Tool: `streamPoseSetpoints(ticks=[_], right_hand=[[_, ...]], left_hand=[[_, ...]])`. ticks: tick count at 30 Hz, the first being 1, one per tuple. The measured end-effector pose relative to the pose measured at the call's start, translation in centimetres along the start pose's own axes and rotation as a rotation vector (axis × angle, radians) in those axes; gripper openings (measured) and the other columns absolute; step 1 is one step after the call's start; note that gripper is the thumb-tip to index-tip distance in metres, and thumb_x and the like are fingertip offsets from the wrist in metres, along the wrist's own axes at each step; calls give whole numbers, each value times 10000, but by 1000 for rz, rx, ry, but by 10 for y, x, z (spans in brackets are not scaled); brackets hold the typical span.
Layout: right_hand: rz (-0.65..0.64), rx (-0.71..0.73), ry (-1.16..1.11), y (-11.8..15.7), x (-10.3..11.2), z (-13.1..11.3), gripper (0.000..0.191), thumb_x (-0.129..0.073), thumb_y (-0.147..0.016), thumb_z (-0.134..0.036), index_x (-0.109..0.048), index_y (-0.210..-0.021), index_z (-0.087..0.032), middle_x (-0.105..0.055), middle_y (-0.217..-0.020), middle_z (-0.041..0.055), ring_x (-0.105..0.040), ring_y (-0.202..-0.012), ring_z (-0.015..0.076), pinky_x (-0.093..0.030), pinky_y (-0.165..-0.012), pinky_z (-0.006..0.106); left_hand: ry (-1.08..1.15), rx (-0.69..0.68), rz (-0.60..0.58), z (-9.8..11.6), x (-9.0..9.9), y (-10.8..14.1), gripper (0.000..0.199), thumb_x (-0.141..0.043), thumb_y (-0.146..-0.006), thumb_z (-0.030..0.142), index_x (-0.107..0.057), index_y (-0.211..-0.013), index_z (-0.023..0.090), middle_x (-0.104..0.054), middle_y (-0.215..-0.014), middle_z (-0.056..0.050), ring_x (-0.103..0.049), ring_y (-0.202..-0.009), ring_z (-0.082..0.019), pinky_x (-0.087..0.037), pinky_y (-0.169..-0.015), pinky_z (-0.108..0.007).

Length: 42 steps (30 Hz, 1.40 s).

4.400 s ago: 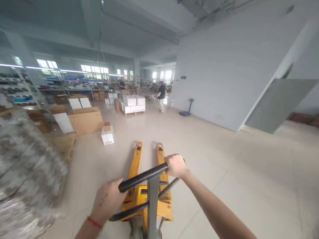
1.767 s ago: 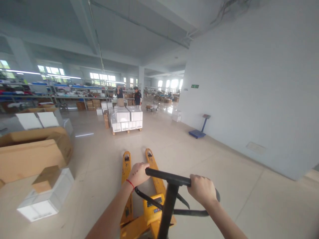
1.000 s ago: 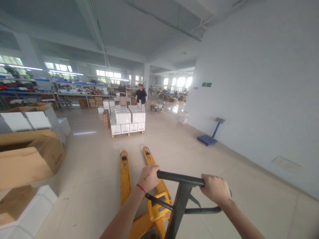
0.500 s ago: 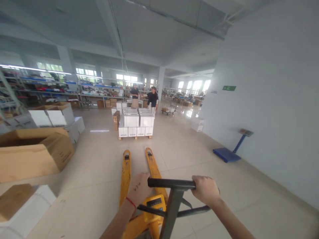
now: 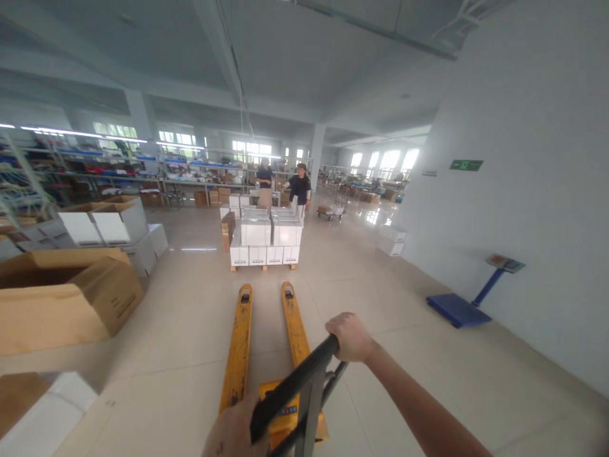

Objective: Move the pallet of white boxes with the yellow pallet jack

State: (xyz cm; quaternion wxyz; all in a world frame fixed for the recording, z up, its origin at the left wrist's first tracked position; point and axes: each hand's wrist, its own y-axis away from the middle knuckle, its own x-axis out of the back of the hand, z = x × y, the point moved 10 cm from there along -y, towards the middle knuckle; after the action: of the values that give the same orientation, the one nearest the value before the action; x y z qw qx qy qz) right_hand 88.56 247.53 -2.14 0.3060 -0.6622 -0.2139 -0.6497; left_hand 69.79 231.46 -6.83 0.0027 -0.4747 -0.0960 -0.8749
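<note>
My right hand [image 5: 351,336] is closed around the upper right end of the black pallet jack handle [image 5: 295,383]. At the handle's lower left end, close to me, is my left hand [image 5: 234,431], blurred and partly cut off by the bottom edge, gripping the bar. The handle slants across the view. Beyond it the yellow pallet jack forks [image 5: 239,343] point forward over the floor. Ahead of the fork tips, with a gap of bare floor between, white cartons [image 5: 255,230] are stacked on a wooden pallet [image 5: 264,268].
Two people [image 5: 299,190] stand behind the stack. Open brown cartons [image 5: 114,292] and white boxes [image 5: 118,223] line the left. A blue platform scale [image 5: 457,309] stands by the right wall, with white boxes [image 5: 392,240] farther along. A loaded cart [image 5: 332,211] is farther back.
The handle has turned from level to slanted, its right end moving up and left, its left end down towards me. Both hands have moved with it. The view has shifted slightly left.
</note>
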Motion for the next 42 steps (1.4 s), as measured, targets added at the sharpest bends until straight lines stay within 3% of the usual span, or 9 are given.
streamPoseSetpoints(ticks=[4,8,11,15,19,31,36,42], right_hand=[[-51,-252,2,-12,-3,0,162,-550,-631,-233,-608,-771,-177,-679,-811,76,-639,-785,276,-378,-656,348],[-72,-456,-25,-15,-5,14,182,-498,-695,-170,-631,-820,-166,-680,-827,104,-648,-801,300,-421,-665,375],[-91,-461,-45,-35,-5,25,192,-486,-712,-148,-633,-834,-156,-680,-835,105,-652,-810,303,-447,-680,389],[-82,-456,-57,-68,-2,41,166,-502,-753,-175,-638,-845,-148,-680,-852,111,-648,-825,312,-473,-713,420],[-64,-501,-72,-92,-3,58,151,-518,-777,-199,-642,-849,-150,-680,-847,112,-648,-833,313,-486,-743,438],[-22,-577,-13,-171,-20,114,147,-501,-736,-137,-622,-811,-171,-670,-805,92,-642,-799,288,-424,-686,373],[-15,-559,16,-208,-28,137,143,-485,-744,-152,-617,-795,-172,-670,-800,93,-636,-778,268,-353,-640,340],[-3,-510,35,-250,-31,166,120,-503,-724,-163,-614,-770,-171,-671,-776,83,-642,-759,253,-280,-604,330]], left_hand=[[-150,-82,-1,-16,55,-63,171,-472,-807,100,-631,-802,165,-660,-756,-1,-615,-771,-163,-370,-693,-260],[-270,-284,23,-11,83,-133,174,-472,-767,103,-640,-778,143,-658,-764,-15,-606,-774,-171,-362,-709,-260],[-285,-316,22,-12,90,-173,165,-478,-737,94,-636,-741,144,-633,-704,-9,-588,-740,-164,-351,-695,-252],[-256,-359,60,-8,99,-208,150,-475,-696,78,-609,-718,141,-614,-680,3,-566,-706,-146,-336,-672,-236],[-202,-351,28,-6,106,-244,112,-465,-641,42,-529,-633,133,-557,-606,25,-530,-632,-110,-306,-617,-207],[-174,-432,0,-5,125,-362,63,-490,-648,87,-529,-634,133,-558,-606,18,-535,-625,-113,-280,-583,-210],[-174,-432,37,-5,134,-393,155,-470,-696,84,-610,-742,133,-647,-733,-20,-592,-738,-164,-349,-679,-238],[-147,-391,19,0,139,-422,127,-472,-721,94,-590,-736,137,-643,-734,-12,-598,-746,-166,-352,-692,-247]])
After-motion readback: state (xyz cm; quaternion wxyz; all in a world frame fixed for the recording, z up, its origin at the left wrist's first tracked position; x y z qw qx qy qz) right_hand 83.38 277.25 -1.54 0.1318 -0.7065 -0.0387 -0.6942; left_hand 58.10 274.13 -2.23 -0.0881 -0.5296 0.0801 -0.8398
